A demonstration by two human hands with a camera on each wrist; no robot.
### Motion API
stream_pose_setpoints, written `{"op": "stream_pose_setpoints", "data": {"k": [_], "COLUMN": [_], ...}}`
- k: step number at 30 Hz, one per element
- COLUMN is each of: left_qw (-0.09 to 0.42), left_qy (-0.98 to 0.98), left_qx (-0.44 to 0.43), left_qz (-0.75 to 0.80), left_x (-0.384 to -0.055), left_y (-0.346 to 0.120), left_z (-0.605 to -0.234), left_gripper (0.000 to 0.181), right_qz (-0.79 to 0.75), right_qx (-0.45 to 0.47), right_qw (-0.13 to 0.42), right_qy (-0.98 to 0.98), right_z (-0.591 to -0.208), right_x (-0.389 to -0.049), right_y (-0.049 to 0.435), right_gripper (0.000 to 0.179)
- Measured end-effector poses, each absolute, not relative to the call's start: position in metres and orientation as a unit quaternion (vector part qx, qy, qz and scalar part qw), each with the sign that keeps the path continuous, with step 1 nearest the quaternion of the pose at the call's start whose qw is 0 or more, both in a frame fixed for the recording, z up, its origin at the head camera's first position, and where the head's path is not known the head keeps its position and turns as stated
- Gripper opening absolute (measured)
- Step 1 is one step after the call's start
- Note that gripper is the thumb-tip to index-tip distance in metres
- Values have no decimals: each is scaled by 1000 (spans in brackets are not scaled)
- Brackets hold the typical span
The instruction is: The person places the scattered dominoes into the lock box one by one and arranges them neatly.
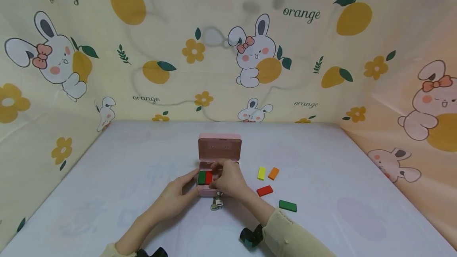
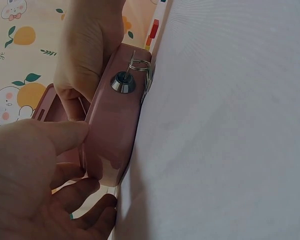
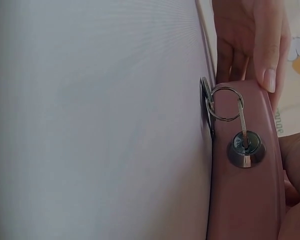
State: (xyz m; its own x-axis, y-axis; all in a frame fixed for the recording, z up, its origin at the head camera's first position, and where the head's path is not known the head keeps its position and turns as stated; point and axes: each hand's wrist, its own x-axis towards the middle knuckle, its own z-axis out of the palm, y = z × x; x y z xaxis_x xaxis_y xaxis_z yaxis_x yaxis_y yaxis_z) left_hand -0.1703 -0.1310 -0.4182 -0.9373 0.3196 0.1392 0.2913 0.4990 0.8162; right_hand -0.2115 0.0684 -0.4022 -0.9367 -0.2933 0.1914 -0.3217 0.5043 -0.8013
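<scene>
A pink metal cash box [image 1: 208, 192] stands in the middle of the table, its lid [image 1: 219, 150] raised. Inside, on the left, a green block [image 1: 201, 178] and a red block [image 1: 208, 177] lie side by side. My left hand [image 1: 175, 195] holds the box's left side, thumb at the front corner and fingers along the end wall. My right hand [image 1: 230, 179] reaches into the right part of the box with bent fingers; whatever lies between its fingertips is hidden. A key on a ring [image 3: 226, 104] sits in the front lock [image 3: 246, 150].
Right of the box lie a yellow block [image 1: 261, 173], an orange block [image 1: 273, 173], a red block [image 1: 265, 190] and a green block [image 1: 288, 206]. Printed fabric [image 1: 214, 70] stands behind the white table [image 1: 143, 150] and along both sides.
</scene>
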Motion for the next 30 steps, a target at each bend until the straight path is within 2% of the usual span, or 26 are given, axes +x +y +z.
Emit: {"op": "stream_pose_setpoints", "data": {"k": [13, 19, 30], "left_qw": [14, 10, 9], "left_qy": [864, 867, 869], "left_qx": [182, 185, 181], "left_qz": [469, 463, 461], "left_x": [-170, -170, -170], "left_y": [-131, -132, -131], "left_z": [-417, -417, -418], "left_gripper": [63, 63, 65], "right_qz": [509, 500, 524], "right_qx": [171, 189, 135], "right_qw": [-9, 5, 40], "right_qy": [-844, -845, -840], "right_z": [-397, -388, -367], "right_x": [-211, -207, -195], "right_y": [78, 92, 128], "right_gripper": [35, 32, 31]}}
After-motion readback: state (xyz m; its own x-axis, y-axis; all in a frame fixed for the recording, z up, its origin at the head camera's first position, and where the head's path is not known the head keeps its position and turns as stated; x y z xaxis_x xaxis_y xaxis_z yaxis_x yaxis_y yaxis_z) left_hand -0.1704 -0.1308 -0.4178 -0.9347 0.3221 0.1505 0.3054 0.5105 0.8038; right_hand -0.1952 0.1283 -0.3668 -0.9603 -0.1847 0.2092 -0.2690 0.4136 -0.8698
